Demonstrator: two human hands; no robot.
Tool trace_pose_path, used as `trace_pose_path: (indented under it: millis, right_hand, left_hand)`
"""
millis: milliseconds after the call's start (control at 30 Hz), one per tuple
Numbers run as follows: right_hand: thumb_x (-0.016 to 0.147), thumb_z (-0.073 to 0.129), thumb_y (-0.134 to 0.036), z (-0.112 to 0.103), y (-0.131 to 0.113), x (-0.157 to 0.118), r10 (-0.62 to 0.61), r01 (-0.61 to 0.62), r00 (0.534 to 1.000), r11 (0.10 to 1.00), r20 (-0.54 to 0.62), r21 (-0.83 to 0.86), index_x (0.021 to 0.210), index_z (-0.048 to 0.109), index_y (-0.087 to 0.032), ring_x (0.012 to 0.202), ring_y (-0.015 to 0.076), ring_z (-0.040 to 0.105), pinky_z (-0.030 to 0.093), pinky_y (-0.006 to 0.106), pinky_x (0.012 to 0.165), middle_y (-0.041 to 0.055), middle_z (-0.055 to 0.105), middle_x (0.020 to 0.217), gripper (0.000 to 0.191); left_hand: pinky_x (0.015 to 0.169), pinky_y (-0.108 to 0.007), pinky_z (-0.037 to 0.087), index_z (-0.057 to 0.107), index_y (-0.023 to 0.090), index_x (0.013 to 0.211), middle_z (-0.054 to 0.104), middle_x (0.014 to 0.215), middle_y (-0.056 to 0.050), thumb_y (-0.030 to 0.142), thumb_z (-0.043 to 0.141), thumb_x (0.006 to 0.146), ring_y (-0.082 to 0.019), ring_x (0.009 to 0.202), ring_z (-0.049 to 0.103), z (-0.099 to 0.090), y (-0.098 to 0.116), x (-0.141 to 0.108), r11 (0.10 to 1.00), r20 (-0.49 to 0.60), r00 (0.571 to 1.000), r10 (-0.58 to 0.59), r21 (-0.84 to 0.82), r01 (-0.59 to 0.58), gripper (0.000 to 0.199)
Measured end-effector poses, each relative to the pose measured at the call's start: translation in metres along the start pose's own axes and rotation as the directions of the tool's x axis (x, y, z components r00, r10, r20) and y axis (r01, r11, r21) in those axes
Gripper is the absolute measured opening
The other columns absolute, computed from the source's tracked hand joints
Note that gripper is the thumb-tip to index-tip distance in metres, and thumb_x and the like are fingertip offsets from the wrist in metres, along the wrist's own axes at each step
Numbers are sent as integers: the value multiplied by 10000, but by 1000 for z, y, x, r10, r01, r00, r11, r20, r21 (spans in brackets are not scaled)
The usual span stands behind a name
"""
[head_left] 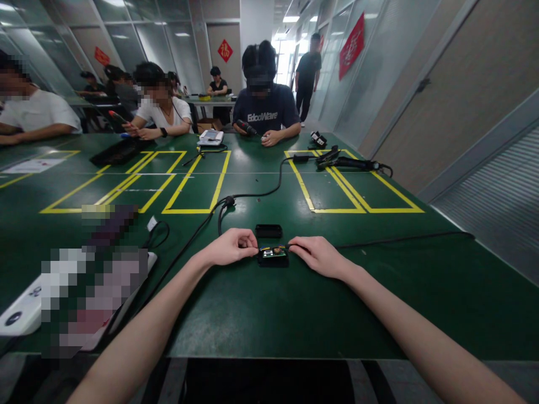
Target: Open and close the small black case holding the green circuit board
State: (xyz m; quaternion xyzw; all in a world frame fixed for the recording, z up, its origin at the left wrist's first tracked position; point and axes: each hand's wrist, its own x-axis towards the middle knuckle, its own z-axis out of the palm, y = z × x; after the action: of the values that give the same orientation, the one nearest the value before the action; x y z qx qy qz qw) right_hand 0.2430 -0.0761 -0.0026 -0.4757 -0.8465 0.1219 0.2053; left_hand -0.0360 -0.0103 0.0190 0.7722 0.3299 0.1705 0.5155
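A small green circuit board (pixel 273 253) lies in an open black case (pixel 273 262) on the green table. Yellow wires show at the board's upper edge. My left hand (pixel 236 247) pinches the black cable at the case's left side. At the right side, my right hand (pixel 318 255) has its thumb and fingers closed on the black cable (pixel 400 239), which runs off to the right. Just behind the case rests a separate black cover (pixel 268 230), touched by neither hand.
Black cables with a knot (pixel 228 202) cross the table (pixel 337 325) at centre left. Pixelated items and a white device (pixel 25 303) lie at the left. A black tray (pixel 118 151), a white device (pixel 210 138) and black tools (pixel 345 161) sit farther back. Several people sit beyond.
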Motion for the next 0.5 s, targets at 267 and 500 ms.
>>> trace_pose_path:
  millis: [267, 500]
  right_hand:
    - [1022, 500, -369, 1, 0, 2, 14, -13, 1000, 998, -14, 67, 1042, 723, -216, 739, 193, 693, 515, 303, 704, 64, 768, 931, 272]
    - [979, 556, -359, 4, -1, 3, 52, -50, 999, 996, -16, 76, 990, 727, -211, 616, 155, 617, 433, 270, 599, 31, 727, 789, 226]
  left_hand:
    - [596, -230, 436, 593, 167, 792, 599, 678, 17, 281, 664, 812, -117, 625, 537, 4, -4, 1, 991, -63, 994, 94, 106, -87, 136]
    - [601, -228, 442, 605, 165, 786, 596, 668, 25, 248, 656, 791, -113, 616, 536, 2, -6, 2, 980, -85, 990, 113, 173, -97, 98]
